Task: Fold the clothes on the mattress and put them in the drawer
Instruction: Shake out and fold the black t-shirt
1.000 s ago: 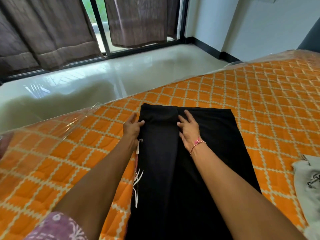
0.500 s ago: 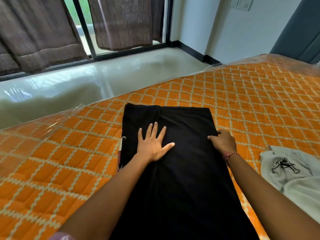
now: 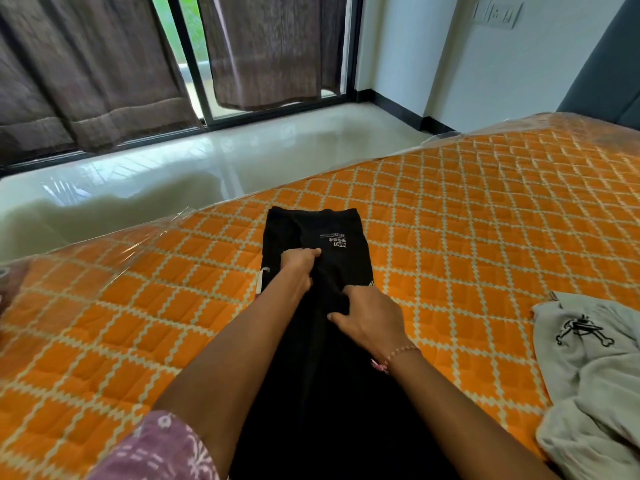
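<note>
both hands, left hand and right hand, grip black garment, half folded; grey garment right of them unfolded, nothing stowed.

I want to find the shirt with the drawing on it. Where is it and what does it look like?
Look at the big orange mattress, then its right edge. The crumpled pale grey shirt lies there, with a small black skull-and-bones drawing; the other garment is black.

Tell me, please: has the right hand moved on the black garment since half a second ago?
Yes. The right hand has left the black garment's right edge and now grips a fold near its middle, close to the left hand.
</note>
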`<act>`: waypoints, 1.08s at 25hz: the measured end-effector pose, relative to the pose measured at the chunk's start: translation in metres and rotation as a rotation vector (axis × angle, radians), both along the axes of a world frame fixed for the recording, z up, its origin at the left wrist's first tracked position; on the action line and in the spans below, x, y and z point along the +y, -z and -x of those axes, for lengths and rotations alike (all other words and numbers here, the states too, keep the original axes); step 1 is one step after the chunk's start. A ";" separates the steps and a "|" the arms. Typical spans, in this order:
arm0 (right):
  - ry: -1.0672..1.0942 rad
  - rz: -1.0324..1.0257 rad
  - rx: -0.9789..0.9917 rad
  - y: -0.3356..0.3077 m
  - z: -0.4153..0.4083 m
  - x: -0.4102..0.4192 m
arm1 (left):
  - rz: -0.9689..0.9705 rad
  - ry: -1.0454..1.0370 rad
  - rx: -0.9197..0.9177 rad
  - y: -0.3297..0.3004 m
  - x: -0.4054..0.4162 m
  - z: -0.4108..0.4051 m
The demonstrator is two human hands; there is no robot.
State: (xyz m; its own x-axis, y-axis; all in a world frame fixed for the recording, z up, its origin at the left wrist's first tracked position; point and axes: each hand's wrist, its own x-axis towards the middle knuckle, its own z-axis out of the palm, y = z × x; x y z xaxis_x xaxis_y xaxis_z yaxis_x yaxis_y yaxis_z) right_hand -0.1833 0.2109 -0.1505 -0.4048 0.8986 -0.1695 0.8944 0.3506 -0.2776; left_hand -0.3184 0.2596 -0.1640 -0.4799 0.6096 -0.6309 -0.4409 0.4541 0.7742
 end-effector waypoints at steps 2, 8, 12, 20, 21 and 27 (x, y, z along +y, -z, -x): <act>0.000 -0.011 0.008 0.004 -0.014 -0.013 | -0.063 -0.007 -0.056 -0.003 0.003 0.001; -0.063 0.045 0.115 0.023 -0.016 -0.025 | -0.032 0.202 0.861 -0.005 -0.028 -0.014; -0.129 0.072 0.152 0.024 -0.020 -0.027 | 0.074 0.709 1.203 0.009 -0.086 -0.053; 0.244 -0.168 -0.059 0.031 -0.182 -0.089 | 0.065 0.866 1.357 0.019 -0.183 -0.068; 0.214 -0.159 -0.082 0.028 -0.198 -0.103 | 0.065 0.911 1.460 0.021 -0.201 -0.080; -0.007 -0.007 -0.391 -0.012 -0.214 -0.147 | -0.387 0.755 1.407 0.013 -0.285 -0.161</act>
